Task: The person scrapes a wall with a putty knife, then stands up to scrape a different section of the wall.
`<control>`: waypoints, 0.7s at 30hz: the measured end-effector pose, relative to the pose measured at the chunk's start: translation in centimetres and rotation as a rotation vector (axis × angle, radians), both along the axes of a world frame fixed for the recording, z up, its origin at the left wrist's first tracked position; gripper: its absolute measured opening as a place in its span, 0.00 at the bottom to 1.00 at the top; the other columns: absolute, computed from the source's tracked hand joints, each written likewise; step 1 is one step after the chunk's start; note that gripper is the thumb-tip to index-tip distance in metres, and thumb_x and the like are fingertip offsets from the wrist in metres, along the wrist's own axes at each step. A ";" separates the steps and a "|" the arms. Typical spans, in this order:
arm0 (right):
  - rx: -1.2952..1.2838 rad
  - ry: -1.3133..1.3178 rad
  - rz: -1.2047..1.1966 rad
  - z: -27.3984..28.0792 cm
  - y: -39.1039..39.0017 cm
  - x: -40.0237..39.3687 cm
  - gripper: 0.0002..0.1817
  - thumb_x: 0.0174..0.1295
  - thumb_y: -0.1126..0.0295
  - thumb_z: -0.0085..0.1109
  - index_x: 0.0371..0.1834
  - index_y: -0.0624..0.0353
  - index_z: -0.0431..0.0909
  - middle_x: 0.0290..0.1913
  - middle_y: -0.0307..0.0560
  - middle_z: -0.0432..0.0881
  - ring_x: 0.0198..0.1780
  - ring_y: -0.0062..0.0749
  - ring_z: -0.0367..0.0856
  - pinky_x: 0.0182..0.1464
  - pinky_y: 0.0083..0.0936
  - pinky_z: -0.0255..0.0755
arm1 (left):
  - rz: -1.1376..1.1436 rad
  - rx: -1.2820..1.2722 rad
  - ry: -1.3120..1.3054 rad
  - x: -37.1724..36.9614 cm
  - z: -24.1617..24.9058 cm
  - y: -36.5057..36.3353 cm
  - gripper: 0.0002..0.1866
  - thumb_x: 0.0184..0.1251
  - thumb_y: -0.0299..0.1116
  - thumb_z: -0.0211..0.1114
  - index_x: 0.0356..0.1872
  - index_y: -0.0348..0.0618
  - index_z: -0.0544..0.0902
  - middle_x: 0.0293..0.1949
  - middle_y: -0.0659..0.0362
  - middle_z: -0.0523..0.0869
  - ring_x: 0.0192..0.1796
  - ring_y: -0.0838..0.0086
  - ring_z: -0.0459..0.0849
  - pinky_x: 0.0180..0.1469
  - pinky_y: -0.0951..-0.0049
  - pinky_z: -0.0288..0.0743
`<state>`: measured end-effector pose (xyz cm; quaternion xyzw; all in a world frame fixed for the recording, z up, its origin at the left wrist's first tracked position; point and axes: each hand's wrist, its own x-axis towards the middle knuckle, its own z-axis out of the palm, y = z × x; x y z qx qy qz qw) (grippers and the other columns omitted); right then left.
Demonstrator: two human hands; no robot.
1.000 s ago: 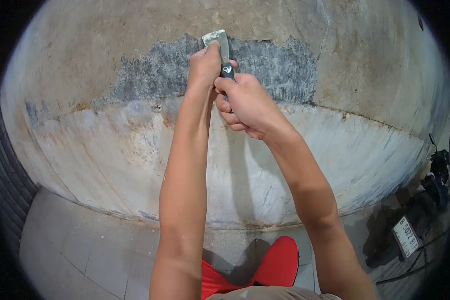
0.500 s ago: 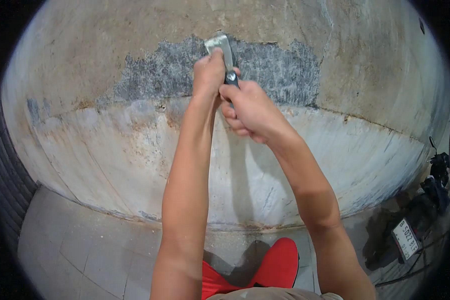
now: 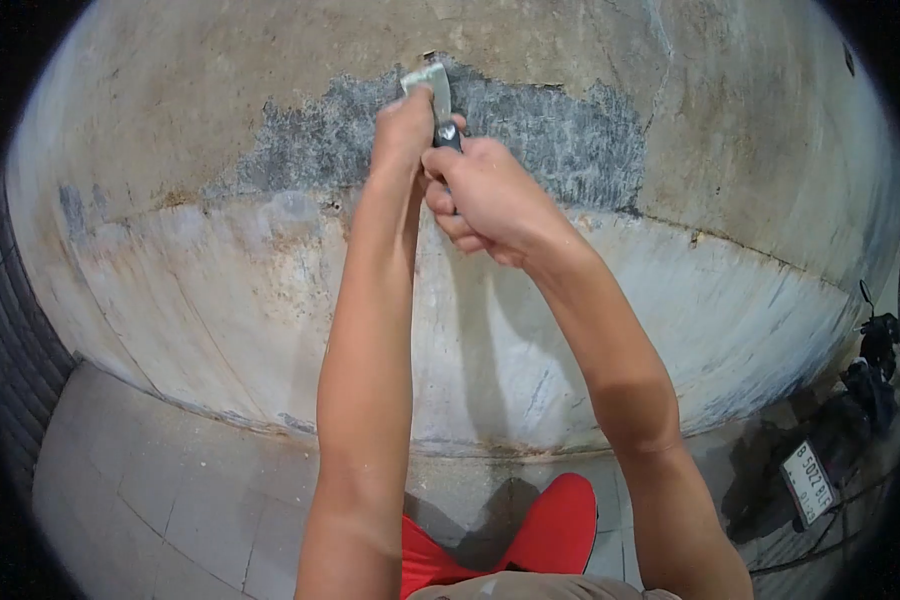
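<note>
A paint scraper (image 3: 432, 85) with a wide metal blade and a dark handle is held against the wall in both hands. My right hand (image 3: 485, 195) is wrapped round its handle. My left hand (image 3: 402, 128) grips the blade from the left side, thumb on the flat of it. The blade's edge lies near the top border of a bare grey patch (image 3: 560, 140), where the tan coating (image 3: 220, 60) is gone. Most of the handle is hidden by my right hand.
Below the patch the wall (image 3: 270, 290) is whitish with rusty stains. Grey tiles (image 3: 160, 490) cover the floor. A parked motorbike with a number plate (image 3: 808, 482) stands at the right, and a dark ribbed shutter (image 3: 20, 330) is at the left. Red shorts (image 3: 555, 525) show below.
Both hands and the scraper have shifted slightly left and up along the wall. The grip looks the same.
</note>
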<state>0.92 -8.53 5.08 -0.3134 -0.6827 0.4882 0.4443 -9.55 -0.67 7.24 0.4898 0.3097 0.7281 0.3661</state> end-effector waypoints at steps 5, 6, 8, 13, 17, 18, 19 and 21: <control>0.032 -0.108 -0.067 1.7 -2.7 -0.8 0.13 0.67 0.66 0.43 0.24 0.54 0.63 0.16 0.31 0.61 0.11 0.15 0.53 0.11 0.20 0.42 | -0.094 -0.043 0.009 -1.7 0.9 0.2 0.18 0.66 0.41 0.51 0.36 0.33 0.79 0.25 0.52 0.84 0.22 0.69 0.81 0.22 0.66 0.75; 0.052 -0.164 -0.068 2.2 -3.5 -1.0 0.13 0.67 0.65 0.43 0.24 0.53 0.62 0.15 0.31 0.61 0.11 0.15 0.53 0.11 0.20 0.42 | -0.151 -0.090 0.024 -2.0 1.2 -0.2 0.18 0.67 0.41 0.50 0.35 0.33 0.79 0.24 0.52 0.83 0.22 0.69 0.81 0.22 0.67 0.76; 0.030 -0.097 -0.033 0.7 -1.9 -1.1 0.13 0.67 0.65 0.43 0.24 0.53 0.62 0.15 0.31 0.61 0.10 0.15 0.53 0.11 0.20 0.42 | -0.105 -0.127 -0.041 -1.4 0.1 -0.7 0.20 0.69 0.43 0.50 0.35 0.33 0.79 0.24 0.52 0.83 0.21 0.69 0.81 0.21 0.68 0.75; -0.021 0.067 -0.007 -2.6 -0.1 0.0 0.13 0.68 0.65 0.44 0.24 0.53 0.62 0.15 0.31 0.61 0.10 0.15 0.53 0.11 0.19 0.43 | -0.034 0.014 0.087 0.0 -2.1 -0.7 0.21 0.72 0.43 0.48 0.36 0.32 0.78 0.25 0.50 0.83 0.21 0.70 0.81 0.21 0.68 0.75; -0.020 0.131 -0.004 -0.6 0.8 -0.7 0.13 0.68 0.64 0.44 0.24 0.54 0.61 0.15 0.31 0.61 0.10 0.14 0.53 0.11 0.19 0.43 | -0.015 0.041 0.083 -0.1 0.4 0.3 0.20 0.72 0.43 0.48 0.36 0.34 0.78 0.25 0.51 0.83 0.21 0.71 0.81 0.21 0.69 0.75; -0.010 0.120 0.005 -0.2 0.3 -0.6 0.13 0.68 0.65 0.44 0.24 0.54 0.61 0.15 0.31 0.61 0.10 0.14 0.53 0.11 0.19 0.43 | 0.011 0.008 0.085 -0.2 0.9 -0.1 0.20 0.73 0.43 0.48 0.36 0.35 0.77 0.25 0.52 0.83 0.21 0.72 0.80 0.21 0.69 0.75; -0.004 0.109 0.014 0.0 0.0 -0.4 0.13 0.67 0.65 0.44 0.25 0.54 0.62 0.15 0.32 0.62 0.10 0.14 0.53 0.10 0.19 0.43 | 0.018 0.027 0.086 -0.1 0.6 -0.4 0.19 0.72 0.43 0.48 0.35 0.35 0.77 0.24 0.52 0.82 0.21 0.72 0.80 0.22 0.69 0.75; -0.008 0.007 -0.022 -0.7 -0.4 0.4 0.12 0.67 0.65 0.44 0.26 0.55 0.62 0.16 0.32 0.62 0.10 0.15 0.53 0.11 0.19 0.43 | -0.004 0.006 0.061 0.4 -1.0 -0.4 0.19 0.72 0.43 0.48 0.35 0.34 0.77 0.24 0.52 0.82 0.20 0.72 0.80 0.21 0.69 0.75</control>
